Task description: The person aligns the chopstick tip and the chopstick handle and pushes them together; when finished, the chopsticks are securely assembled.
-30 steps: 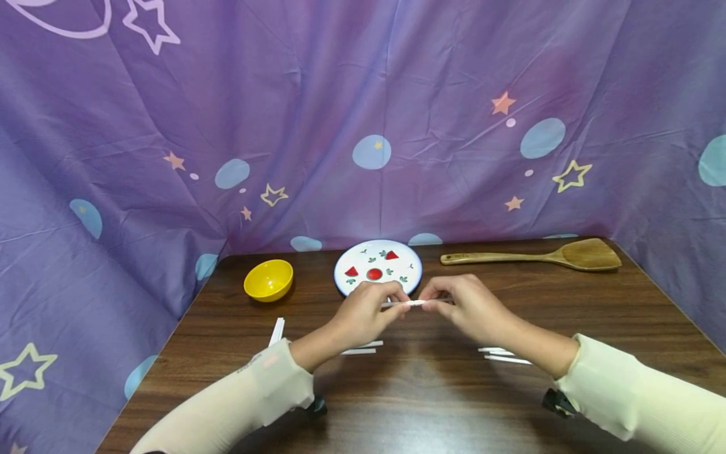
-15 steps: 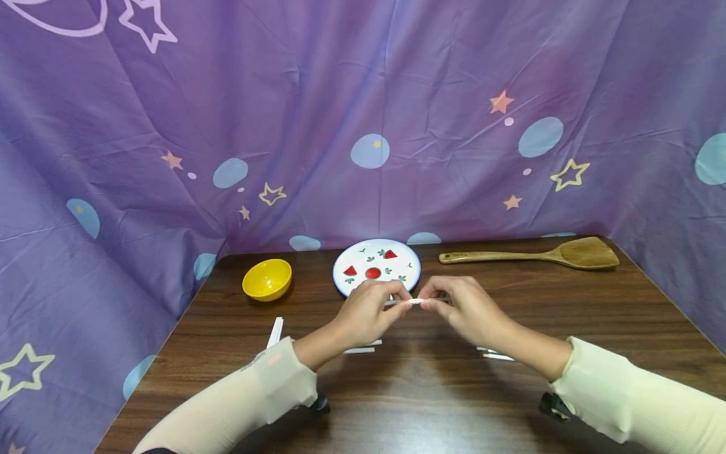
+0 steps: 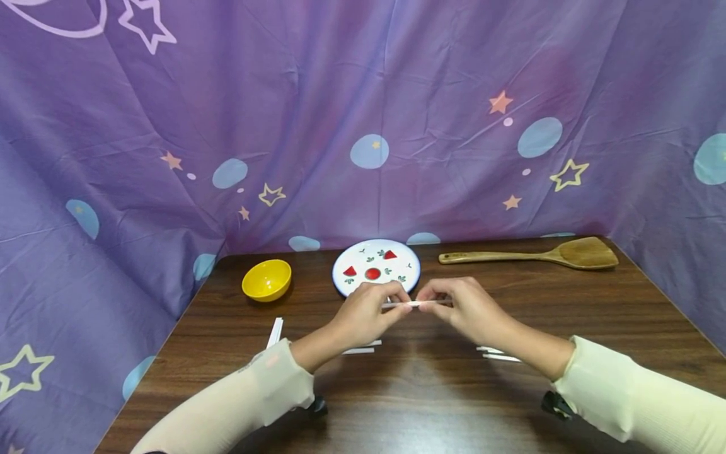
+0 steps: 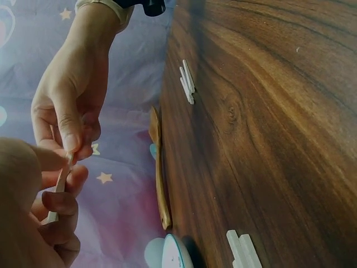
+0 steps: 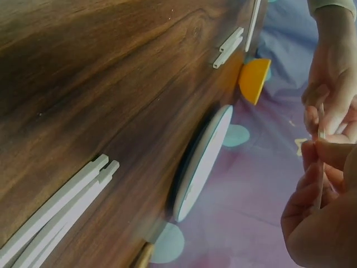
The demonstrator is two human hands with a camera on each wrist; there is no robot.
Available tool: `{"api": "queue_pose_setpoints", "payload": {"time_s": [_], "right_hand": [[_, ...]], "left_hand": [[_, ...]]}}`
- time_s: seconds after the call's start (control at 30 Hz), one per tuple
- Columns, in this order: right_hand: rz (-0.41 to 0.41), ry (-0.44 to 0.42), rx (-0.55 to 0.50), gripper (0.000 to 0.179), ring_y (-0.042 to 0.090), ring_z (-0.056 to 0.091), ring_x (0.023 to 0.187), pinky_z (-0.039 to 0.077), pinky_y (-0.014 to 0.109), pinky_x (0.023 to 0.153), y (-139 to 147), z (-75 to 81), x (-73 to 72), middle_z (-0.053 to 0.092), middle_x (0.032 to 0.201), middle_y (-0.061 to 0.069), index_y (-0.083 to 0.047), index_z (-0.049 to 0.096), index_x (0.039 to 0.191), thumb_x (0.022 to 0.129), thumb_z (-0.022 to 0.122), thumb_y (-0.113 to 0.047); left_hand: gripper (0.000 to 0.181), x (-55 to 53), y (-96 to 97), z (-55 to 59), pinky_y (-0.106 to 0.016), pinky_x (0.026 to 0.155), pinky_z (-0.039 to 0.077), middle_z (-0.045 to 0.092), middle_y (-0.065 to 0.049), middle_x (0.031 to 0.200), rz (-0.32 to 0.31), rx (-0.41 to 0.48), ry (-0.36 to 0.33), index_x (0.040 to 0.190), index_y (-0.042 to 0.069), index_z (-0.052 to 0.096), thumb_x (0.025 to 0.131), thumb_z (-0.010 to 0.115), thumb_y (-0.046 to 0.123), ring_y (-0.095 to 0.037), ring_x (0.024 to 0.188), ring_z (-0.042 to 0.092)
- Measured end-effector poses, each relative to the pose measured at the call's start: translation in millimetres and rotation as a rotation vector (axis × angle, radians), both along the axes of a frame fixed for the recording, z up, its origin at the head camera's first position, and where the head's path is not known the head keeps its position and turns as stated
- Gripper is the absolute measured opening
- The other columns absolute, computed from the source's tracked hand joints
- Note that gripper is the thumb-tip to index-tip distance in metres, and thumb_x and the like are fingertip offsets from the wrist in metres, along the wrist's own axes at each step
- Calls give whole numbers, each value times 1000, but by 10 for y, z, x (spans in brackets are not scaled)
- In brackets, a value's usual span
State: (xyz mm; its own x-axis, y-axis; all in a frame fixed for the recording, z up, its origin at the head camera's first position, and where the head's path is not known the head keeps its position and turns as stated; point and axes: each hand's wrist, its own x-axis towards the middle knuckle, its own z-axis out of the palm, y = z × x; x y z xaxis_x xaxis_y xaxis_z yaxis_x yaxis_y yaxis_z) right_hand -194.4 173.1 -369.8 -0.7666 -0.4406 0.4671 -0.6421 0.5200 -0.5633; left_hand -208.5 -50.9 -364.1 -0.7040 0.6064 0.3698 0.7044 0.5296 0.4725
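Above the front of the round plate point(image 3: 347, 258), my two hands meet fingertip to fingertip. A thin white stick point(image 3: 414, 304) runs level between them. My left hand point(image 3: 367, 313) pinches its left part and my right hand point(image 3: 467, 309) pinches its right part, thumbs against fingers. In the left wrist view the stick point(image 4: 59, 190) passes behind my fingers. The fingers hide the middle, so I cannot tell whether it is one piece or two end to end. Loose white sticks point(image 3: 363, 350) lie below my left hand, and others point(image 3: 499, 357) lie under my right wrist.
A yellow bowl point(image 3: 267, 280) stands at the back left of the wooden table point(image 3: 420, 403). More white sticks point(image 3: 275, 331) lie beyond my left sleeve. At the back right rests a wooden spatula point(image 3: 584, 253). Behind the table hangs a purple curtain point(image 3: 317, 113).
My fingertips have drawn slightly closer together, leaving less of the white stick showing between them. Both hands stay in nearly the same place above the table, and the loose sticks have not moved.
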Motion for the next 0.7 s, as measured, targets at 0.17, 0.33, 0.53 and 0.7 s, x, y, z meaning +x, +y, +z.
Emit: {"api": "queue_pose_setpoints", "payload": {"time_s": [0.17,0.33,0.53,0.7], "right_hand": [[5,-38,0,7,4,67,79,58,27,73,51,-8,-17,74,87,-12,-16,77,91,88,81,-10],[-47,-129,-20,4,7,65,79,54,27,72,127,40,-40,74,85,-10,-15,78,94,91,79,-16],[-68,-253,-159,14,13,68,75,57,28,67,179,108,-108,74,88,5,-2,74,101,90,79,-8],[-20,-366,-380,29,16,73,74,62,34,69,147,133,-157,73,87,18,10,61,114,89,75,4]], "left_hand": [[8,-13,-33,-27,-22,70,48,74,6,81,-41,31,-56,96,12,72,101,66,14,-8,74,65],[8,4,-73,-21,-22,60,52,75,0,85,-46,88,-167,99,9,71,101,64,9,-7,63,63],[6,45,-81,-31,-34,65,60,75,-18,91,-66,229,-400,101,-2,68,98,63,-4,-22,71,72],[10,102,-35,-73,-24,64,56,75,-21,93,-45,331,-497,103,-5,68,95,70,-1,-37,81,73]]}}
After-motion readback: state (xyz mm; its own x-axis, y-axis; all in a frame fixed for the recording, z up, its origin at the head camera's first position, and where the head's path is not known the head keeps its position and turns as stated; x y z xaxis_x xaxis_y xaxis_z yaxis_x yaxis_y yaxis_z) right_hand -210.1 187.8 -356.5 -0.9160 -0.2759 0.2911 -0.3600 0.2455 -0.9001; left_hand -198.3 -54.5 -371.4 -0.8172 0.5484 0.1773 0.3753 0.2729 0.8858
